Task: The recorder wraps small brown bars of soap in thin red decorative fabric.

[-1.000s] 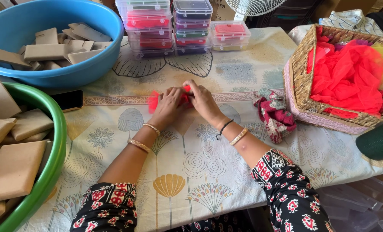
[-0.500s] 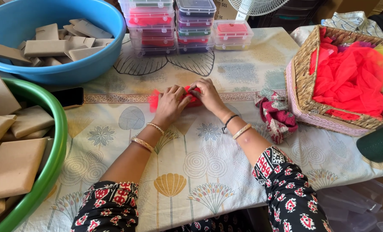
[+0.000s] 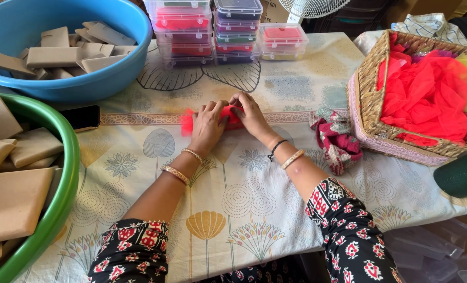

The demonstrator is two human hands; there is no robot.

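Worktop (image 3: 275, 209) carries a printed cloth. Its near edge runs under the forearms; the right edge falls away below the basket (image 3: 367, 112).

Open room: a broad bare patch of cloth between the hands and the near edge, and another between the hands and the boxes. Left side crowded by two tubs; right side by the basket and a patterned rag (image 3: 335, 139) just beside it.

Counts:
- Tubs: 2. Blue tub (image 3: 87, 84) far left, green tub (image 3: 66, 173) near left, both holding brown flat packets; packet number cannot be told.
- Clear lidded boxes (image 3: 233, 31): three stacks at the far edge; exact box count unclear.
- Basket: 1, wicker, filled with red net fabric (image 3: 427, 97).
- Phone (image 3: 80, 117): 1, dark, lying between the two tubs.
- Fan (image 3: 312, 6): 1, partly seen beyond the far edge.
- Dark green object (image 3: 461, 173): 1, at the right edge, kind unclear.

Red net piece (image 3: 187, 120) lies on the cloth at mid-worktop, mostly under the hands, one end sticking out to the left.

Left hand (image 3: 208, 124): palm down on the piece, fingers (image 3: 212, 109) loosely curled, pressing on it. Right hand (image 3: 249, 114): fingers bent down onto the piece's right part, tips touching it, close against the left hand. Neither hand is flat open; whether either pinches the fabric cannot be told.
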